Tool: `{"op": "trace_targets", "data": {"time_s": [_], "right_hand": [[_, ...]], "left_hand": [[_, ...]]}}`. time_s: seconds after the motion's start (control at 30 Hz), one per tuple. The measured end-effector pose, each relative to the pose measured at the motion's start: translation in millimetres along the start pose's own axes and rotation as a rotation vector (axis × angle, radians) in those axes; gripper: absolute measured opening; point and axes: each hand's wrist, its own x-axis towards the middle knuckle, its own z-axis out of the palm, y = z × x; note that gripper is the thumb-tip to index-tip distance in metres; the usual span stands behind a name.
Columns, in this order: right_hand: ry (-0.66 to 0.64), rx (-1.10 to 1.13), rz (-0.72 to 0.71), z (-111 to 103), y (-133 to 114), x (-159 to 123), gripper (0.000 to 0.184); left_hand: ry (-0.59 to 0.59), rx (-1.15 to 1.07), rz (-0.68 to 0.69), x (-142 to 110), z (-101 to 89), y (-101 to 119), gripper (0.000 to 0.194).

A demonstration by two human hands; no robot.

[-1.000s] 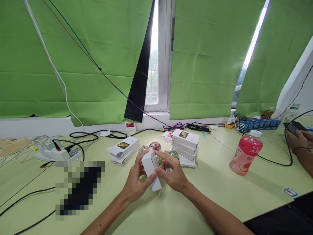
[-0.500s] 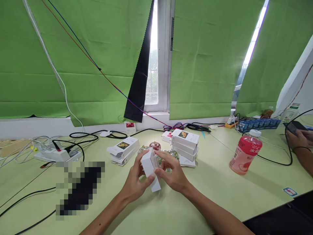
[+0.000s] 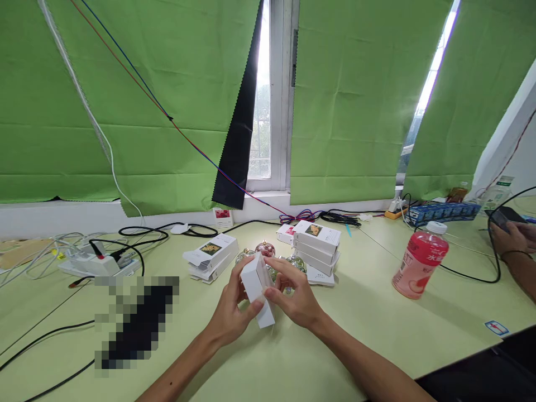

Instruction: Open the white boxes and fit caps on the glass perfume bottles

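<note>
Head view: across the pale green table [image 3: 355, 346], below the held white box [image 3: 256, 282], a dropped box could skid, if the grip slackened. The right hand [image 3: 297, 298], on the box's right, has thumb and fingertips narrowed on its edge; pressing too hard there might crease the card. The left hand [image 3: 234, 310] curls around the box's left side, so uneven force between the 2 hands could twist it. Beyond the box to the right, the stack of cartons [image 3: 316, 243] sits unevenly and might slide if bumped; the stack beyond it to the left [image 3: 211, 251] looks loose too. The pink bottle [image 3: 419, 262], well right of the box, could tip under a sweeping forearm. Just behind the box, shiny ornaments [image 3: 265, 249] might roll if knuckles nudged them.
</note>
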Motion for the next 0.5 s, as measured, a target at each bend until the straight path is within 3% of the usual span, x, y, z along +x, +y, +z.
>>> {"op": "trace_targets", "data": {"time_s": [0.5], "right_hand": [[0.003,-0.027,0.001,0.2,-0.4,-0.4,0.051]], "left_hand": [[0.003,-0.038,0.018,0.1,0.6,-0.7,0.081]]}}
